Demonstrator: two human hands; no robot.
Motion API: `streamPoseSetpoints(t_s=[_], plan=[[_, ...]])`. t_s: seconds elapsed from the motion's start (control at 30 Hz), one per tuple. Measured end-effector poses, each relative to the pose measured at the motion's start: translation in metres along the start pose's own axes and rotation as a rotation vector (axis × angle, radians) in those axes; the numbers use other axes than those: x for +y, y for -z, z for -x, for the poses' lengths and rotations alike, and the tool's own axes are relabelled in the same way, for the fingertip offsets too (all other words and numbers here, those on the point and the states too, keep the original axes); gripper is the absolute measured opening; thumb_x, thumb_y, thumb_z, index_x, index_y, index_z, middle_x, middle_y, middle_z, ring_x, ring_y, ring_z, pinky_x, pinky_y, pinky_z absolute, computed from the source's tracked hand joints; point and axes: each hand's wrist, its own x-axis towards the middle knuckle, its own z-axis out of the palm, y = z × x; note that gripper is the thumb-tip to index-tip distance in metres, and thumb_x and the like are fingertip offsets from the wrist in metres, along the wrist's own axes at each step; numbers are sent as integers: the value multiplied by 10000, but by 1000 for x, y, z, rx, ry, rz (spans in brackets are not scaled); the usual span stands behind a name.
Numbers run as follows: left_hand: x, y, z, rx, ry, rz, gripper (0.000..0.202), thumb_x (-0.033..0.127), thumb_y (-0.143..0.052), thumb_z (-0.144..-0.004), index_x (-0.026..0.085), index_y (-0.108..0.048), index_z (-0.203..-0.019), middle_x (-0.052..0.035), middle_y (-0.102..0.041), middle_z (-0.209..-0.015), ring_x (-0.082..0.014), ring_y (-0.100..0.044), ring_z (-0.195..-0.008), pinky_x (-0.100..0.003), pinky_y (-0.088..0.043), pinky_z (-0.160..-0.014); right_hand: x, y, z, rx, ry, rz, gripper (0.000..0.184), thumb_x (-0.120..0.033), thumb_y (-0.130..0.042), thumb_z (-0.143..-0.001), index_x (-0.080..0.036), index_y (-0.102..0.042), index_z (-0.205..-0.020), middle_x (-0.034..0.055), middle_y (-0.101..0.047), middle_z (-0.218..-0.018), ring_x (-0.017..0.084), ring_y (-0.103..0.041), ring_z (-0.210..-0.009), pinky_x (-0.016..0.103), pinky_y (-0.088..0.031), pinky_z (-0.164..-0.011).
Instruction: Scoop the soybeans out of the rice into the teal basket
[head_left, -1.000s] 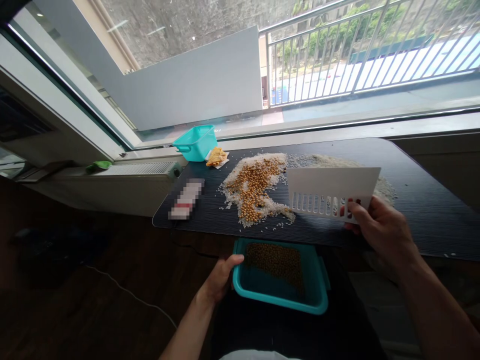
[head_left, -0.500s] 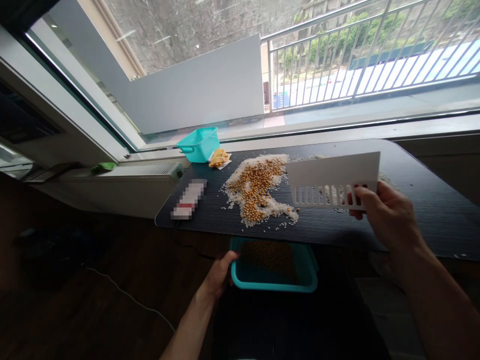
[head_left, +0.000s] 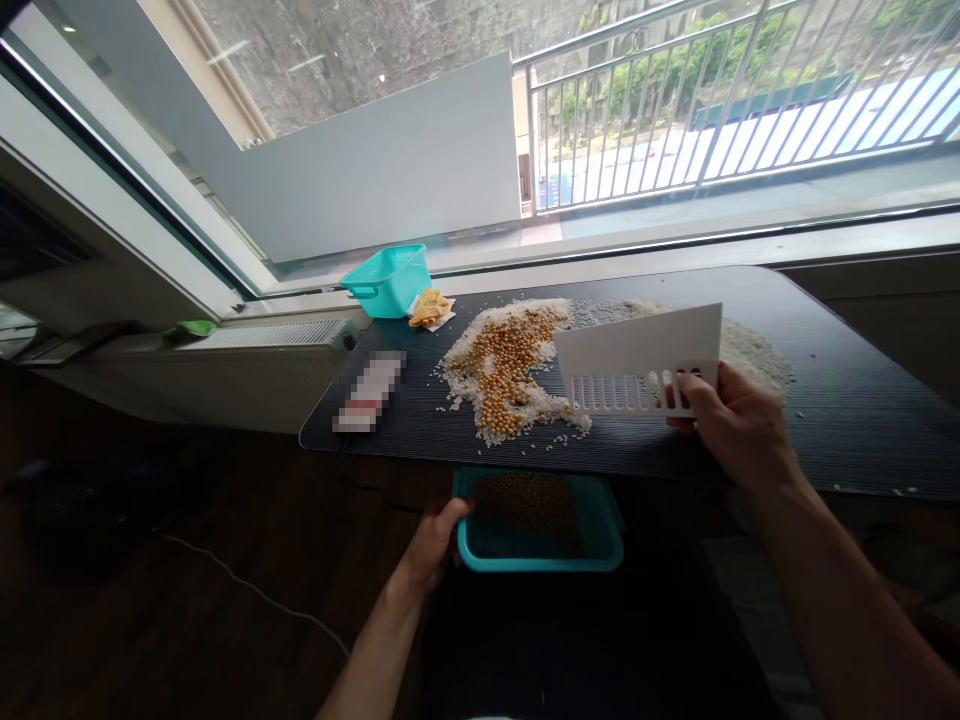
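My left hand grips the left rim of a turquoise plastic basin, held just below the table's front edge. Soybeans lie in that basin, in shadow. My right hand is closed on the lower right corner of a flat white scraper with a row of slots along its lower edge. The scraper hovers over the table, beside a spread pile of soybeans mixed with white rice. Behind the scraper and to its right lies a pale heap of grains.
The dark table stands against a window. A second turquoise basin sits at its back left corner, with a yellowish cloth-like item beside it. A blurred-out flat object lies at the left. Below the window runs a radiator.
My right hand and the scraper have shifted left toward the pile, uncovering more of the pale heap. The head view has moved slightly. My left hand keeps its hold on the basin.
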Motion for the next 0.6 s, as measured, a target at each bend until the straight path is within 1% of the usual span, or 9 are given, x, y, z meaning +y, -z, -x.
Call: streamPoseSetpoints(t_s=[0.2, 0.27, 0.33, 0.4, 0.5, 0.6], plan=[[-5, 3, -4, 0, 3, -19, 309, 384, -667, -618, 178, -474, -491, 74, -381, -352, -62, -325, -308, -203, -218, -310, -5, -1, 4, 10, 29, -24, 121, -296, -535, -737, -186, -584, -743, -25, -609, -630, 92, -545, -422, 213, -452, -395], [-5, 3, -4, 3, 4, -17, 302, 387, -663, -619, 178, -476, -507, 78, -382, -366, -61, -326, -316, -200, -230, -315, -3, 0, 3, 43, 39, -32, 123, -301, -533, -740, -187, -581, -745, -29, -599, -613, 91, -539, -417, 212, -443, -389], [-4, 3, -2, 7, 10, -15, 301, 396, -664, -614, 178, -479, -520, 80, -381, -378, -60, -327, -325, -198, -238, -320, 0, 3, 2, 105, 49, -32, 128, -312, -532, -744, -192, -575, -759, -31, -593, -608, 94, -536, -420, 214, -434, -385], [-2, 1, 1, 9, 21, -14, 311, 404, -669, -609, 177, -477, -517, 78, -382, -379, -60, -329, -330, -197, -238, -324, 5, 9, 3, 174, 59, -9, 134, -325, -544, -743, -197, -577, -764, -26, -601, -624, 100, -545, -444, 218, -440, -401], [0, -5, 4, 5, 61, 38, 317, 400, -680, -598, 177, -470, -516, 81, -377, -378, -55, -321, -332, -193, -224, -329, 14, 23, 9, 256, 81, 87, 146, -347, -558, -741, -208, -597, -761, -13, -624, -656, 117, -575, -508, 232, -471, -459], [-1, -14, 6, -43, 131, 112, 300, 402, -679, -606, 173, -492, -548, 79, -391, -393, -61, -336, -338, -194, -219, -333, 21, 39, 19, 283, 107, 170, 176, -395, -553, -749, -225, -596, -755, -4, -648, -687, 138, -604, -565, 262, -502, -520]])
